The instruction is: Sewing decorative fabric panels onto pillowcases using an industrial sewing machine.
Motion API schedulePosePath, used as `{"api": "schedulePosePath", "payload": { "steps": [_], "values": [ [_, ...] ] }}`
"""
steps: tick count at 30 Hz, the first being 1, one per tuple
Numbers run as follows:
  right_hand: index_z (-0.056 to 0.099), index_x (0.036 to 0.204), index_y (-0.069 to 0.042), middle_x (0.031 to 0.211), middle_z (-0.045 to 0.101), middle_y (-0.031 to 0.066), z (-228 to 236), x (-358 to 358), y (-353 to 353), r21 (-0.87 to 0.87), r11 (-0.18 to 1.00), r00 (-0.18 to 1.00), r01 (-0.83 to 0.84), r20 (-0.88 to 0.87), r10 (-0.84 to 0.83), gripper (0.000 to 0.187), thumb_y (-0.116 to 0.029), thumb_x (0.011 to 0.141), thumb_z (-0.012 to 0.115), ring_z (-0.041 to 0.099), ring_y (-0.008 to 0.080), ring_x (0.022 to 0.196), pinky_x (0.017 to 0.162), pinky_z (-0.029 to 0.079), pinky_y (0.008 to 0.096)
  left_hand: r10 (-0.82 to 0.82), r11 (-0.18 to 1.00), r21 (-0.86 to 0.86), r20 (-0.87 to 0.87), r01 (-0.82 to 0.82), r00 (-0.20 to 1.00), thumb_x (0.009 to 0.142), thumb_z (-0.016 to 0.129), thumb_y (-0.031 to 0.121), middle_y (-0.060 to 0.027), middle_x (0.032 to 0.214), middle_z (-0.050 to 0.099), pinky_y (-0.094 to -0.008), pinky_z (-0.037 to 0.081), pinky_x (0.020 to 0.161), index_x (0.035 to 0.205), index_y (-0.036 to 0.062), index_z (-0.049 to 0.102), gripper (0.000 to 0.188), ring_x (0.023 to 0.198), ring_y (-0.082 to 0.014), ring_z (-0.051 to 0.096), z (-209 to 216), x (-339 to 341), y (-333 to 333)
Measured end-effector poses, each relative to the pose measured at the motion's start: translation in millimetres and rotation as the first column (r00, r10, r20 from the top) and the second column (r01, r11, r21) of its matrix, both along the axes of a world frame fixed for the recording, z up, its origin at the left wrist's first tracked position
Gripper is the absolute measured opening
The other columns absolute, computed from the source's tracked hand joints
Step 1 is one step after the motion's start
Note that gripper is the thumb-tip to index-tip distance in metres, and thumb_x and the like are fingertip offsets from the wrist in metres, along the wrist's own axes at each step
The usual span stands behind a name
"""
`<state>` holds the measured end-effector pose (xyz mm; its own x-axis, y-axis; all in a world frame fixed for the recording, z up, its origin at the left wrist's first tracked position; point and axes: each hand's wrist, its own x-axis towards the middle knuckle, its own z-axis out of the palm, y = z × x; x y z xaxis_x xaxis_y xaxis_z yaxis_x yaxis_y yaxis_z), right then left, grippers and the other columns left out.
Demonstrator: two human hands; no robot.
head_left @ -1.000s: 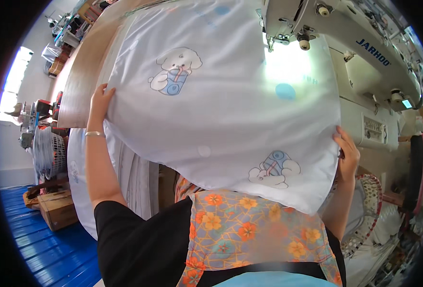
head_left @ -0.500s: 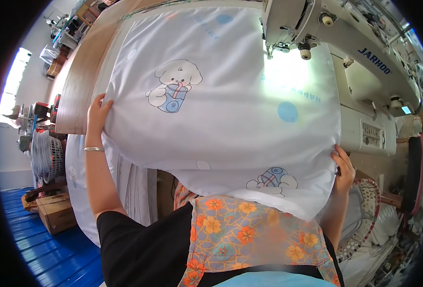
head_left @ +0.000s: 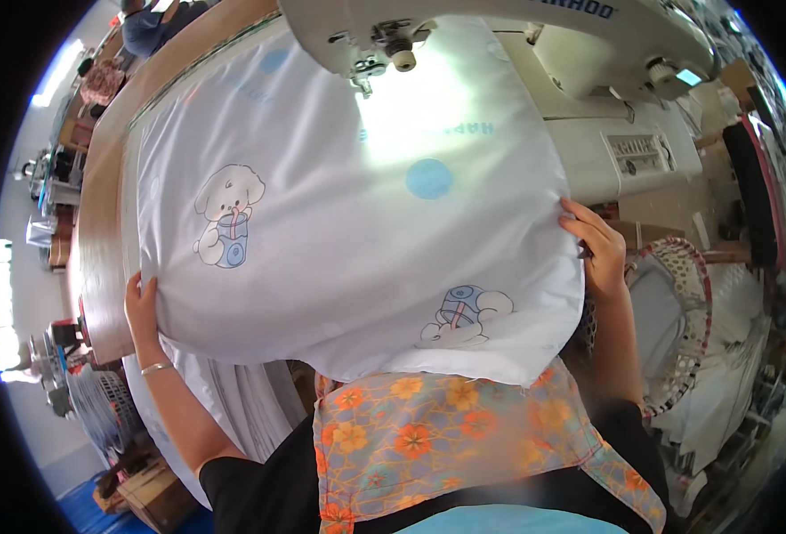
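Note:
White fabric [head_left: 339, 258] printed with cartoon puppies and blue dots spreads across the sewing table and hangs over its near edge towards my apron. My left hand [head_left: 142, 311] pinches the fabric's left edge, thumb on top, just below a printed puppy. At the right edge, my right hand [head_left: 599, 249] grips the cloth with fingers laid over its border. Between my hands the fabric is slightly rippled. The head of a sewing machine [head_left: 384, 53] stands over the far part of the cloth, its bright lamp shining on it.
The wooden tabletop [head_left: 104, 222] borders the cloth on the left. More white cloth [head_left: 241, 392] hangs below it. A rimmed basket [head_left: 677, 329] stands at the right, beside piled white material. Two people [head_left: 148, 31] are at the far left. A wooden box [head_left: 157, 494] sits at lower left.
The view has swung to the right. My right hand has moved farther up the cloth's right edge, above the lower puppy print. My left hand keeps its hold on the left edge.

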<state>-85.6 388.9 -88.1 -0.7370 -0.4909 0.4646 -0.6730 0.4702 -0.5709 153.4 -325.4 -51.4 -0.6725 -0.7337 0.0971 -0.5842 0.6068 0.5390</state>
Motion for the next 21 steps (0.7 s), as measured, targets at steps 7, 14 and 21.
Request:
{"api": "schedulePosePath", "payload": {
  "steps": [7,14,21],
  "values": [
    [0.068,0.097,-0.001,0.115,0.069,0.0133,7.7,9.7,-5.4,-0.08,0.993,0.996,0.086,0.027,-0.084,0.025,0.006,0.074,0.062,0.07,0.021,0.089,0.072,0.054,0.0268,0.042,0.995,0.093,-0.016,-0.04,0.999,0.089,0.065,0.02,-0.0187,0.118,0.063,-0.032,0.046,0.093,0.125,-0.0033,0.056,0.044,0.108,-0.0232,0.061,-1.8,-7.7,10.1],
    [0.069,0.104,-0.002,0.122,0.065,0.015,5.9,19.1,10.7,0.0,0.99,0.99,0.139,0.028,-0.139,0.024,-0.001,0.081,0.064,0.066,0.0254,0.104,0.082,0.051,0.03,0.012,0.991,-0.134,0.006,-0.011,1.0,0.088,0.066,0.029,-0.0214,0.122,0.062,-0.0369,0.045,0.097,0.129,-0.0016,0.055,0.052,0.111,-0.0315,0.06,-9.0,4.7,0.6],
    [0.069,0.109,-0.004,0.102,0.071,0.0166,76.2,98.1,6.4,-0.034,0.919,0.645,-0.393,0.702,0.302,0.028,-0.01,0.082,0.06,0.069,0.029,0.079,0.067,0.052,0.0341,0.044,0.958,-0.283,0.022,-0.036,0.999,0.088,0.065,0.031,-0.0237,0.119,0.063,-0.039,0.046,0.095,0.127,0.0003,0.057,0.05,0.109,-0.0352,0.061,-21.8,-5.1,15.5]
  ]
}}
